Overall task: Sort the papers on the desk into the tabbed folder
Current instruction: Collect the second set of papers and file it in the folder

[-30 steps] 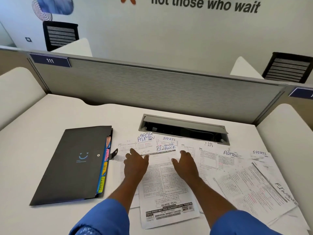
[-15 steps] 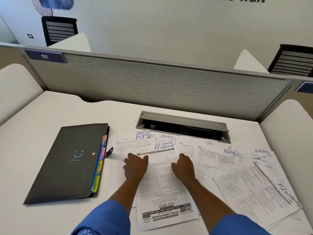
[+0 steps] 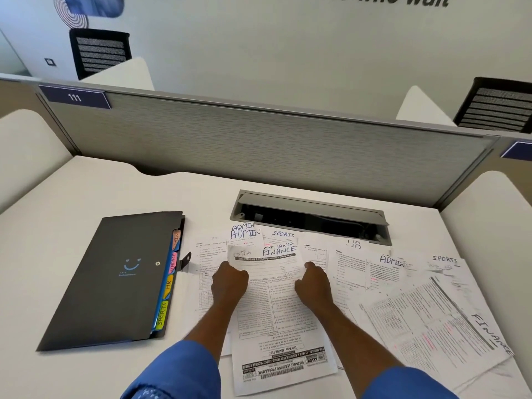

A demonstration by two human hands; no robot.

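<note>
A dark grey tabbed folder (image 3: 115,277) lies closed on the left of the desk. Its coloured tabs (image 3: 168,283) read ADMIN, FINANCE, HR and SPORTS. Printed papers are spread from the middle to the right, hand-labelled ADMIN (image 3: 244,233), SPORTS (image 3: 283,234), HR (image 3: 354,243) and FINANCE (image 3: 489,332). On top in the middle lies a sheet marked FINANCE (image 3: 276,298). My left hand (image 3: 230,283) and my right hand (image 3: 313,283) curl around its two side edges near the far end, which bends up slightly.
A grey cable box (image 3: 311,217) with an open lid is sunk into the white desk (image 3: 72,214) just behind the papers. A grey partition (image 3: 259,145) closes off the back. Low white dividers stand at both sides.
My fingers have gone from flat on the papers to curled around the top FINANCE sheet's edges, and its far end has started to lift.
</note>
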